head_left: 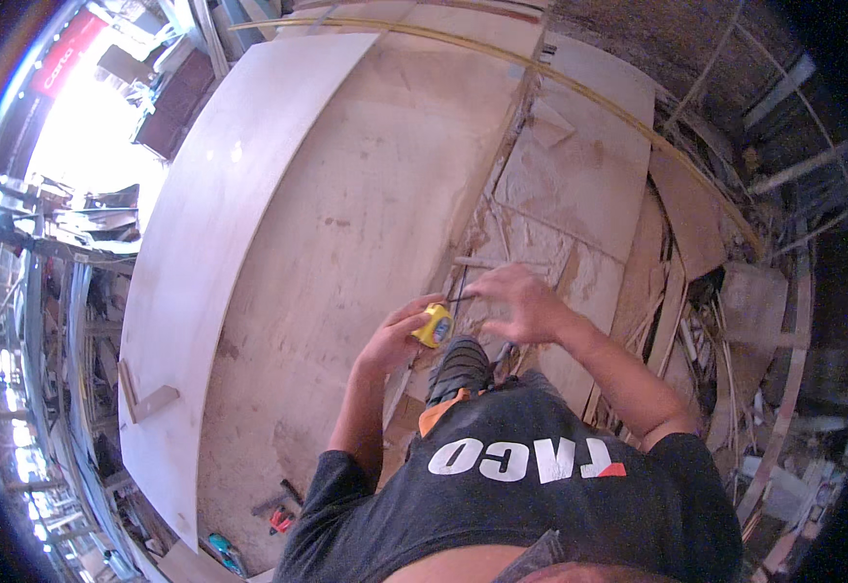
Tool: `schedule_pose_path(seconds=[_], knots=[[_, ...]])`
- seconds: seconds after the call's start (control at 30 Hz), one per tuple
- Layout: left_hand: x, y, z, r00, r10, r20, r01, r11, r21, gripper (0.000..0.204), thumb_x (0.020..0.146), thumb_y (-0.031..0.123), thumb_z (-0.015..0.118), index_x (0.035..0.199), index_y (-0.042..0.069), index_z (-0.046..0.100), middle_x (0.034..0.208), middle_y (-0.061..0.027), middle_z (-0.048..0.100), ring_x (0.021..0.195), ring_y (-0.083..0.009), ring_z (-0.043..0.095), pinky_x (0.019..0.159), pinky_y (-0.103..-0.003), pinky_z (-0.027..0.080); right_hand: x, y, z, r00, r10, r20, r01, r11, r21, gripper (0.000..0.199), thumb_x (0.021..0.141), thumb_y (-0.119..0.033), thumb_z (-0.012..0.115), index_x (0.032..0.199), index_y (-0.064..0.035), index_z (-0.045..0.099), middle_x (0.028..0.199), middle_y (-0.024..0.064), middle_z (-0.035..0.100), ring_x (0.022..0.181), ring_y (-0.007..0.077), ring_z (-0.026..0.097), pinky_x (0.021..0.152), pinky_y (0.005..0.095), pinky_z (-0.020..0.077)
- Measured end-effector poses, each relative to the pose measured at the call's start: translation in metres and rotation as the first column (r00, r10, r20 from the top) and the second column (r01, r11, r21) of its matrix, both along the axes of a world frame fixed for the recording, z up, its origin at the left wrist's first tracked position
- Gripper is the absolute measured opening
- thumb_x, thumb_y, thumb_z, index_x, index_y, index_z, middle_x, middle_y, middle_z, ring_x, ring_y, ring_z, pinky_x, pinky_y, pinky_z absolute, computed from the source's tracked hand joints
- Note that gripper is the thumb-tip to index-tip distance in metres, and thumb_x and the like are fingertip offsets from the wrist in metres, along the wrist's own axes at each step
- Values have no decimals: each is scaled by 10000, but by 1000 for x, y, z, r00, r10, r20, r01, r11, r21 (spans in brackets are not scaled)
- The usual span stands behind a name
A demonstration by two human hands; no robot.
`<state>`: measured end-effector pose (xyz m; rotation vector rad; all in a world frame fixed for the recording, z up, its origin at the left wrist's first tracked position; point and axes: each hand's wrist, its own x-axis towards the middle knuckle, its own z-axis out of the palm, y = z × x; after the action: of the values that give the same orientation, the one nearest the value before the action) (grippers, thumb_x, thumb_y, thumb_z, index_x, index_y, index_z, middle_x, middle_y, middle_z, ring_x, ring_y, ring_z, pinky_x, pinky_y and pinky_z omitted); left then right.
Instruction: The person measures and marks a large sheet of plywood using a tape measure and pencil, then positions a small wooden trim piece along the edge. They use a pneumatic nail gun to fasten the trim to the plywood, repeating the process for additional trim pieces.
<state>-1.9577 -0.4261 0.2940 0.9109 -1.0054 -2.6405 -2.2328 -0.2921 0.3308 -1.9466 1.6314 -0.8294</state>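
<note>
My left hand (400, 335) is closed around a yellow tape measure (434, 325), above the right edge of a large plywood sheet (346, 185). Just to its right, my right hand (523, 305) has its fingers bent, with thumb and forefinger toward the tape measure. A thin dark stick-like piece (459, 297) shows at the right fingertips, between the two hands; its kind is too small to make out. Beneath the hands, a dark shoe (461, 367) partly shows next to the sheet's edge.
A pale panel (239, 165) overlaps the plywood's left side, with an L-shaped square (148, 398) on it. A long yellowish strip (579, 83) crosses the far side. Wood scraps (672, 301) lie at right. Near lower left are a red-and-black tool (281, 519) and a teal tool (226, 554).
</note>
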Motion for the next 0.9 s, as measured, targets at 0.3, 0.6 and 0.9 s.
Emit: schedule_pose_path(seconds=[0.3,0.6,0.9], knots=[[-153,-69,-42,988,-9,-153,7,1000,-14,566,1030,217,654,1515,11,446,1440,-158,591,1310,-293,587,1100,-437,472,-81,-109,-20,995,49,89,-61,988,140,592,769,-250,887,1290,-76,666,1264,183,671,1182,389,642,1023,478,514],[-257,-151,-20,989,-86,117,131,877,-463,458,990,251,754,1340,-23,646,1227,-93,726,1114,-178,672,994,-339,527,-184,-165,-40,855,-409,319,272,877,396,400,825,-160,893,1126,-68,647,992,63,692,945,124,647,835,306,529],[-366,-194,-20,957,260,131,-210,927,-311,430,1007,246,733,1313,-47,658,1190,-130,735,1064,-193,697,925,-336,565,-316,-283,-87,860,41,509,-258,896,362,600,864,-223,852,1381,-50,604,1261,123,655,1182,224,635,1035,385,512]])
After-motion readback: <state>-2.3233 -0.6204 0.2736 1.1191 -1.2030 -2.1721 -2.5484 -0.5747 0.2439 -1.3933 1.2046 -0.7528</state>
